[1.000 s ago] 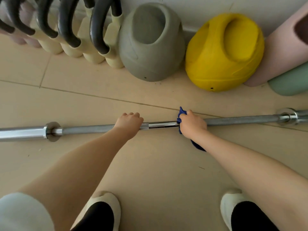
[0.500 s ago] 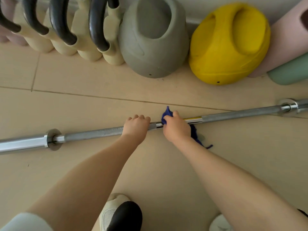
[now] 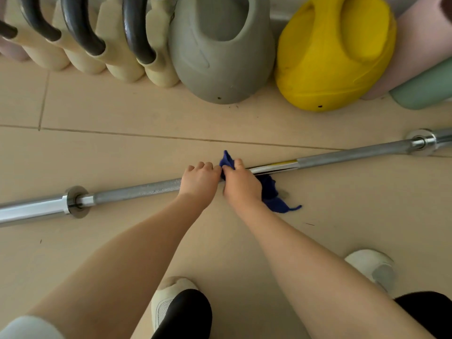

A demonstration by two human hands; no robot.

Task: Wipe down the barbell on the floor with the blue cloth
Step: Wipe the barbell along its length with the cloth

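A long steel barbell [image 3: 137,190] lies across the tiled floor, its right end higher in the picture, with collars near both ends. My left hand [image 3: 199,181] grips the shaft near its middle. Right beside it, almost touching, my right hand [image 3: 241,184] clasps the blue cloth [image 3: 270,195] around the shaft. One corner of the cloth sticks up above my thumb and the rest trails onto the floor to the right. The shaft under both hands is hidden.
Along the wall at the back stand several cream kettlebells with black handles [image 3: 80,42], a grey kettlebell [image 3: 220,62], a yellow one [image 3: 335,57], and pink [image 3: 413,45] and green [image 3: 425,89] shapes. My white shoes [image 3: 166,304] [image 3: 371,267] stand on the floor near the bar.
My right hand has slid the cloth leftward along the bar until it meets my left hand. The bar's right end now tilts further away, and my feet have shifted.
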